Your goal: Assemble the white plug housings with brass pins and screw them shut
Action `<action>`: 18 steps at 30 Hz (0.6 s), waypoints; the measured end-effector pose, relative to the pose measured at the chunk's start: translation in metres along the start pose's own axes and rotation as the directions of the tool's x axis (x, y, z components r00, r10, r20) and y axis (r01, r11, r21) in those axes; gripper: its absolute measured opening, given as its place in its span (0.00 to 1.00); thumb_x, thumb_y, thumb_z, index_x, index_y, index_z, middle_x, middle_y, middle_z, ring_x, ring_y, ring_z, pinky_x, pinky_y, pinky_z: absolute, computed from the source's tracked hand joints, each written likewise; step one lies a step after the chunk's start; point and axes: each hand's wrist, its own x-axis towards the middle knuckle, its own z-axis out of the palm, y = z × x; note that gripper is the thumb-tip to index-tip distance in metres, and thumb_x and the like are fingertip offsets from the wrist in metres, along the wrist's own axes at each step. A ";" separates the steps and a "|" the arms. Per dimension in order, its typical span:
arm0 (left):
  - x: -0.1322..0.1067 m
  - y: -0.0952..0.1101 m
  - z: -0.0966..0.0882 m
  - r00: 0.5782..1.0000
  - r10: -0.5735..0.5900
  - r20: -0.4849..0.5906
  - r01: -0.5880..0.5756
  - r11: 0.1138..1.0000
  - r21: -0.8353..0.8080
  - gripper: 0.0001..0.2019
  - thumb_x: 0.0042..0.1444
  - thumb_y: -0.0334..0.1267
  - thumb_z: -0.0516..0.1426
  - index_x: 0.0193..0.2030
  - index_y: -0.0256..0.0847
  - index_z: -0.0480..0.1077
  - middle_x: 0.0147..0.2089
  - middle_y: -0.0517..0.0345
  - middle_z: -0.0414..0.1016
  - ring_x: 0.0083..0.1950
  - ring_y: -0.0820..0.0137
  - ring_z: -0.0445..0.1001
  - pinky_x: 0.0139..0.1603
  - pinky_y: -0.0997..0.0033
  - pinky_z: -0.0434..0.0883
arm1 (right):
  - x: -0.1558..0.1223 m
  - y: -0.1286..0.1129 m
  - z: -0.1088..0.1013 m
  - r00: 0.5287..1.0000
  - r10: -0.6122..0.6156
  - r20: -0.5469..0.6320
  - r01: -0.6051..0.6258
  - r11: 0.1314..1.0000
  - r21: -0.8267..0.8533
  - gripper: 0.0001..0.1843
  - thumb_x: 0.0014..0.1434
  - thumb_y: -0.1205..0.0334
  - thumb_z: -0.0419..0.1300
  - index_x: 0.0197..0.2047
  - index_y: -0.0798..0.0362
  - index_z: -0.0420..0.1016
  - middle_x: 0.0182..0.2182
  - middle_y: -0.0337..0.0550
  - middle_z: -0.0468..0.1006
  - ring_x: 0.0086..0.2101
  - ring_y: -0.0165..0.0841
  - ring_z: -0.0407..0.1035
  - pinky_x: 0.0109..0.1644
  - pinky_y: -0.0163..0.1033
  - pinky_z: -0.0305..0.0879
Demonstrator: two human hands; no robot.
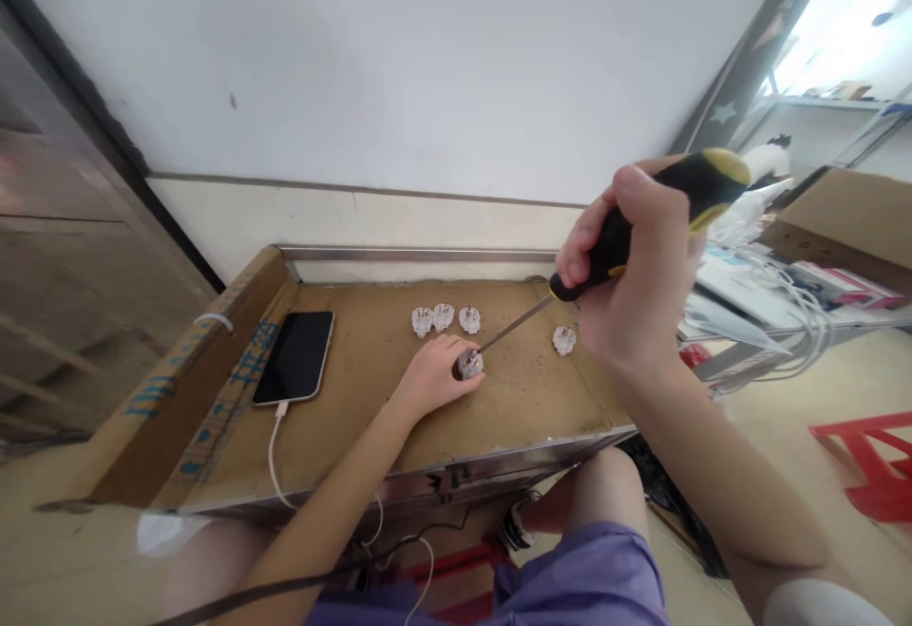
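Here's the phone (294, 357), dark screen up on the cardboard (356, 350), a white cable (275, 460) running into its near end! Just left of the phone, a cardboard flap (196, 388) stands raised. Beyond the phone, up goes the white wall (427, 66)! And well off to the phone's right: an open box (847, 227), looped white cords (808, 327) near it, a red stool (873, 469) lower down!

The left hand (436, 375) holds a plug (469, 366); the right hand (645, 279) grips a screwdriver (613, 238), its tip apparently touching the plug.
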 end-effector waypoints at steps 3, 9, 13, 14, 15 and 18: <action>0.000 0.001 0.001 1.000 -0.003 0.016 0.003 1.000 -0.016 0.14 0.50 0.42 0.60 0.43 0.41 0.69 0.40 0.55 0.74 0.42 0.63 0.71 0.45 0.63 0.69 | -0.004 0.005 0.001 1.000 0.015 0.019 -0.015 1.000 0.000 0.11 0.54 0.60 0.60 0.26 0.49 0.61 0.16 0.31 0.61 0.14 0.25 0.52 0.14 0.34 0.47; 0.001 0.003 0.002 0.999 -0.009 0.051 0.010 1.000 -0.014 0.14 0.49 0.41 0.62 0.42 0.40 0.69 0.40 0.55 0.75 0.41 0.63 0.72 0.45 0.63 0.68 | -0.013 0.006 0.005 0.997 0.044 0.070 -0.041 0.998 -0.039 0.12 0.57 0.56 0.60 0.28 0.49 0.59 0.18 0.32 0.60 0.15 0.24 0.52 0.16 0.34 0.48; 0.000 0.002 0.002 0.999 -0.009 0.048 0.010 1.000 -0.020 0.14 0.49 0.43 0.61 0.42 0.40 0.69 0.40 0.55 0.75 0.42 0.62 0.72 0.45 0.63 0.68 | -0.014 0.004 0.006 0.995 0.043 0.091 -0.041 0.999 -0.029 0.12 0.57 0.57 0.59 0.28 0.49 0.59 0.18 0.32 0.60 0.15 0.24 0.52 0.16 0.33 0.48; 0.000 0.002 0.002 0.999 -0.010 0.046 0.011 1.000 -0.024 0.15 0.50 0.43 0.61 0.43 0.41 0.69 0.41 0.55 0.75 0.42 0.62 0.72 0.45 0.63 0.68 | -0.014 0.003 0.006 0.995 0.049 0.089 -0.046 0.998 -0.036 0.12 0.56 0.57 0.60 0.28 0.49 0.60 0.18 0.32 0.60 0.15 0.24 0.52 0.16 0.33 0.49; 0.000 0.002 0.002 0.999 -0.010 0.045 0.011 1.000 -0.026 0.15 0.49 0.43 0.61 0.43 0.41 0.69 0.41 0.55 0.75 0.43 0.62 0.72 0.45 0.63 0.68 | -0.013 0.004 0.005 0.995 0.053 0.085 -0.049 0.998 -0.046 0.12 0.56 0.56 0.60 0.28 0.49 0.60 0.18 0.32 0.60 0.15 0.24 0.52 0.16 0.33 0.49; 0.000 0.002 0.001 0.999 -0.014 0.048 0.016 0.999 -0.033 0.15 0.49 0.43 0.61 0.43 0.41 0.69 0.41 0.55 0.75 0.42 0.62 0.72 0.45 0.63 0.68 | -0.012 0.006 0.003 0.996 0.042 0.076 -0.038 0.998 -0.059 0.14 0.55 0.55 0.61 0.28 0.49 0.60 0.18 0.32 0.60 0.15 0.24 0.52 0.16 0.33 0.49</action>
